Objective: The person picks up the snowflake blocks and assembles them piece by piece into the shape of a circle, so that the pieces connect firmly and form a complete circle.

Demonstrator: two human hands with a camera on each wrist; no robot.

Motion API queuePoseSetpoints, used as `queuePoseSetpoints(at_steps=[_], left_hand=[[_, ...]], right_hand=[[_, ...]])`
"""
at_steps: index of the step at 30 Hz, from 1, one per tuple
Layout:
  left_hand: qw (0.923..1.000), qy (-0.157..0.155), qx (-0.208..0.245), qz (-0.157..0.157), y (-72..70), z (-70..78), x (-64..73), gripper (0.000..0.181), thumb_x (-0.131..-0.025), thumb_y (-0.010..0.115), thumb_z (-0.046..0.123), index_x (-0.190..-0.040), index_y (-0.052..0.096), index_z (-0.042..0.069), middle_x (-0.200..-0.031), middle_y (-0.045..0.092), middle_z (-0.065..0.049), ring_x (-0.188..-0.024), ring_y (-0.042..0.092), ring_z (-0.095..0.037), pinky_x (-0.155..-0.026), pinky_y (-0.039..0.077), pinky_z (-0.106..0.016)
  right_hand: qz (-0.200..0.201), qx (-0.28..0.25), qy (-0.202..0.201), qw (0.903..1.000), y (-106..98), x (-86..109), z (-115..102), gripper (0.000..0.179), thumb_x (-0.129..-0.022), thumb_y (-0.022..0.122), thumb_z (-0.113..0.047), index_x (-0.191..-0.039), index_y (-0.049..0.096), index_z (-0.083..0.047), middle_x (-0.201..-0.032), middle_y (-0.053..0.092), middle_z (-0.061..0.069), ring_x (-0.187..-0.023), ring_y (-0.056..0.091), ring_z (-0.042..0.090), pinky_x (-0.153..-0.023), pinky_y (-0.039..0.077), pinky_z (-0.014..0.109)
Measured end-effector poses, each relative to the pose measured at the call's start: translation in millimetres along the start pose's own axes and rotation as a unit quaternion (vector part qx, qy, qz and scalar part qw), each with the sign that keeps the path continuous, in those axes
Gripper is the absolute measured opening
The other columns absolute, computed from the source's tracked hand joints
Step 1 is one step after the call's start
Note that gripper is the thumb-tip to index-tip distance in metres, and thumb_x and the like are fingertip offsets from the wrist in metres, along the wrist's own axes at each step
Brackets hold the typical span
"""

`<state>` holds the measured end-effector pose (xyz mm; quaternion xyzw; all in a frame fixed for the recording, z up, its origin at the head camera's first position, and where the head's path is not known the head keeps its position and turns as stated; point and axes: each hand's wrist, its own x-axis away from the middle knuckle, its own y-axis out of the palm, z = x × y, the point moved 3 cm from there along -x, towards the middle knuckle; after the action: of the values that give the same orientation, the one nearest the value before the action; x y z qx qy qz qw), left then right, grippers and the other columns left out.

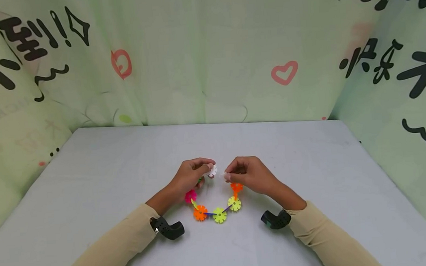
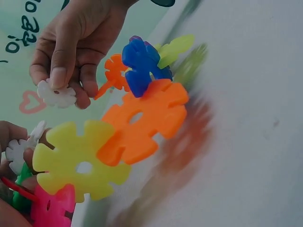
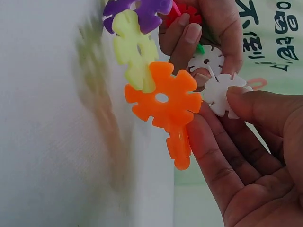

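Notched plastic snowflake discs are joined into a chain that curves between both hands. My left hand [image 1: 190, 176] pinches a white snowflake disc [image 1: 212, 171] at the chain's left end, where green and pink discs [image 2: 53, 205] adjoin. Facing it, my right hand [image 1: 251, 174] pinches another white snowflake disc [image 3: 220, 94] between thumb and fingers. Close by those fingers is an orange disc [image 3: 163, 97], with a second orange piece [image 3: 180, 149] at its edge. In the right wrist view the two white discs are very near each other; whether they touch I cannot tell.
The chain's lower curve holds an orange disc [image 1: 200, 213], yellow discs [image 1: 219, 215] and blue pieces above a white tabletop [image 1: 92, 197]. Printed green curtains [image 1: 201, 60] stand at the back and sides. Each wrist carries a black camera [image 1: 167, 228].
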<state>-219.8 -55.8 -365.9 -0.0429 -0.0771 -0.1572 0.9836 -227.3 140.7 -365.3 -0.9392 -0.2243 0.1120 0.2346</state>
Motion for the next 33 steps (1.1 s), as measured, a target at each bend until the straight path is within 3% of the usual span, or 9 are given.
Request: queuePoseSetpoints(at_steps=[4,12,20,33], left_hand=[[1.0,-0.005,0.0,-0.008,0.5,-0.7,-2.3,0.033,-0.1,0.056,0.018,-0.127,0.061,0.0,-0.092,0.066,-0.017,-0.055,0.041,-0.015,-0.052,0.035,-0.023],[0.9999,-0.004,0.009,-0.009,-1.1,-22.8,-21.5,0.036,-0.099,0.058,0.023,-0.129,0.06,0.003,-0.088,0.067,-0.008,-0.054,0.041,-0.016,-0.048,0.034,-0.023],[0.9997,0.008,0.015,-0.017,0.9,-22.3,-21.4,0.036,-0.099,0.059,0.027,-0.127,0.061,0.005,-0.088,0.067,-0.008,-0.053,0.04,-0.015,-0.046,0.031,-0.023],[0.9993,0.008,0.026,0.028,5.1,-26.9,-28.3,0.032,-0.099,0.057,0.022,-0.124,0.065,0.004,-0.084,0.063,-0.005,-0.052,0.04,-0.014,-0.046,0.032,-0.021]], right_hand=[[0.021,0.012,-0.006,0.9997,0,-0.9,-2,0.005,-0.087,0.072,-0.007,-0.089,0.068,-0.005,-0.085,0.07,0.003,-0.077,0.069,0.024,-0.071,0.055,0.031],[0.052,0.02,-0.017,0.9983,1,-1.5,-2,0.005,-0.086,0.073,-0.005,-0.086,0.068,-0.005,-0.088,0.07,0.003,-0.078,0.07,0.024,-0.071,0.056,0.029],[0.092,0.027,-0.025,0.9951,2,-0.8,-1,0.007,-0.085,0.074,-0.004,-0.084,0.067,-0.004,-0.088,0.071,0.003,-0.074,0.069,0.018,-0.068,0.056,0.028],[0.136,0.081,-0.028,0.9871,5,-3.7,-5,0.008,-0.079,0.08,-0.005,-0.078,0.071,-0.006,-0.081,0.071,0.002,-0.074,0.069,0.013,-0.065,0.055,0.026]])
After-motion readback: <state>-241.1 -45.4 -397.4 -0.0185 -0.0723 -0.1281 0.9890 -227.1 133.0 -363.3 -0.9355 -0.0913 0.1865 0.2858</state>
